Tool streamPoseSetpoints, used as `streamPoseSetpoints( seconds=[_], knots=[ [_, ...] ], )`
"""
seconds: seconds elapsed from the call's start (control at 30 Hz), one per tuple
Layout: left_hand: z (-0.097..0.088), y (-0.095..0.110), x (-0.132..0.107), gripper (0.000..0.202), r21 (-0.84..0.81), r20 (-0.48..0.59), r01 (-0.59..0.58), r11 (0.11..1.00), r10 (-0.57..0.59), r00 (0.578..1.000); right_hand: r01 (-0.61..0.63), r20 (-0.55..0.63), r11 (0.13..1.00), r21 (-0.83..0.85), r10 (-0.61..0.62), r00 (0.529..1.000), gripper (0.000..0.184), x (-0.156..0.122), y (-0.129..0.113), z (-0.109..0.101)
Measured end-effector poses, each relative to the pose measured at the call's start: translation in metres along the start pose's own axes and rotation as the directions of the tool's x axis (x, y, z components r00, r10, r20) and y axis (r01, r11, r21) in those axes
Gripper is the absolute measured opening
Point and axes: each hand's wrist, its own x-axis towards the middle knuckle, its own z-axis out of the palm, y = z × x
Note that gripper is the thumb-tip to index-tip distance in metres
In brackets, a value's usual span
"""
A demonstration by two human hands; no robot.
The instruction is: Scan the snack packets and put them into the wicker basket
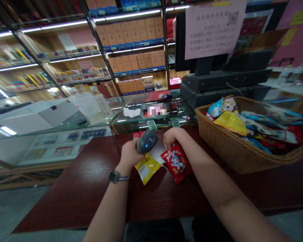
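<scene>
- Left hand (126,155): wrapped closed around the grip of a handheld barcode scanner (146,142), which is dark grey with a small blue light showing. A wristwatch (118,176) sits on that wrist.
- Right hand (173,137): fingers (168,144) curled down over the top edge of a red snack packet (177,163), apparently pinching it, though the thumb is hidden.
- Red snack packet: lying on a dark red wooden counter (86,188), near the middle of the view, with its far end under the right hand.
- Yellow snack packet (147,168): lying on the counter just beside the red one, to its left and below the scanner.
- Handling: both packets look light, soft and crinkly, with a slick foil skin, so they are likely to slip. The sealed end seems the surest place to take hold.
- Scanner: it looks stiff and light, best held by the grip.
- Right of the hands: a wicker basket (223,148) heaped with more snack packets.
- Far side: a glass display case (131,125) with a computer mouse (166,96) on top, a paper notice (212,28) above, and shelves of boxes (131,43) behind.
</scene>
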Motion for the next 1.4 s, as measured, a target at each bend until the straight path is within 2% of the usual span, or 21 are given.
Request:
streamPoseSetpoints(
  seconds=[0.07, 0.1, 0.17, 0.23, 0.33, 0.4, 0.5, 0.57, 0.67, 0.87, 1.0, 1.17, 1.4],
  knots=[
    [0.0, 0.0, 0.0, 0.023, 0.002, 0.001, -0.002, 1.0, 0.002, 1.0, -0.03, -0.017, 0.997, 0.074, 0.031, 0.999, 0.026, -0.012, 0.004, -0.007],
    [0.001, 0.0, 0.0, 0.023, 0.002, 0.003, -0.004, 1.0, 0.004, 1.0, -0.022, -0.079, 0.99, 0.139, 0.033, 0.996, 0.02, -0.018, 0.007, -0.011],
    [0.001, 0.0, 0.0, 0.022, 0.006, 0.009, -0.009, 1.0, 0.009, 1.0, 0.072, -0.243, 0.964, 0.257, -0.008, 0.97, 0.011, -0.03, 0.015, -0.017],
    [0.002, 0.0, 0.0, 0.022, 0.01, 0.017, -0.013, 1.0, 0.013, 1.0, 0.227, -0.385, 0.935, 0.273, -0.11, 0.916, 0.01, -0.04, 0.022, -0.021],
    [0.003, 0.001, 0.0, 0.025, 0.016, 0.027, -0.018, 1.0, 0.018, 0.999, 0.431, -0.528, 0.893, 0.131, -0.305, 0.793, 0.022, -0.049, 0.034, -0.026],
    [0.003, 0.0, 0.001, 0.027, 0.018, 0.036, -0.021, 1.0, 0.02, 0.999, 0.459, -0.592, 0.886, 0.064, -0.337, 0.732, 0.031, -0.046, 0.043, -0.027],
    [0.003, 0.0, 0.001, 0.03, 0.024, 0.055, -0.025, 0.999, 0.023, 0.998, 0.4, -0.68, 0.913, 0.081, -0.243, 0.692, 0.03, -0.03, 0.058, -0.027],
    [0.003, 0.0, 0.001, 0.031, 0.03, 0.067, -0.028, 0.999, 0.026, 0.997, 0.34, -0.701, 0.934, 0.112, -0.168, 0.693, 0.023, -0.016, 0.067, -0.026],
    [0.003, 0.001, 0.0, 0.033, 0.043, 0.083, -0.032, 0.999, 0.029, 0.996, 0.296, -0.708, 0.943, 0.154, -0.104, 0.699, 0.027, -0.003, 0.075, -0.024],
    [0.003, 0.005, 0.001, 0.029, 0.098, 0.131, -0.018, 0.995, 0.005, 0.991, 0.441, -0.767, 0.878, 0.188, -0.149, 0.625, 0.037, 0.0, 0.076, -0.028],
    [0.003, 0.005, 0.002, 0.027, 0.152, 0.175, 0.007, 0.988, -0.034, 0.984, 0.517, -0.778, 0.833, 0.197, -0.188, 0.599, 0.035, -0.001, 0.08, -0.03],
    [0.002, 0.005, 0.003, 0.03, 0.187, 0.219, 0.025, 0.982, -0.066, 0.973, 0.555, -0.807, 0.811, 0.182, -0.199, 0.556, 0.032, -0.01, 0.081, -0.03],
    [0.0, 0.006, 0.003, 0.029, 0.2, 0.24, 0.033, 0.979, -0.082, 0.967, 0.529, -0.811, 0.823, 0.206, -0.158, 0.563, 0.032, -0.015, 0.077, -0.029]
  ],
)
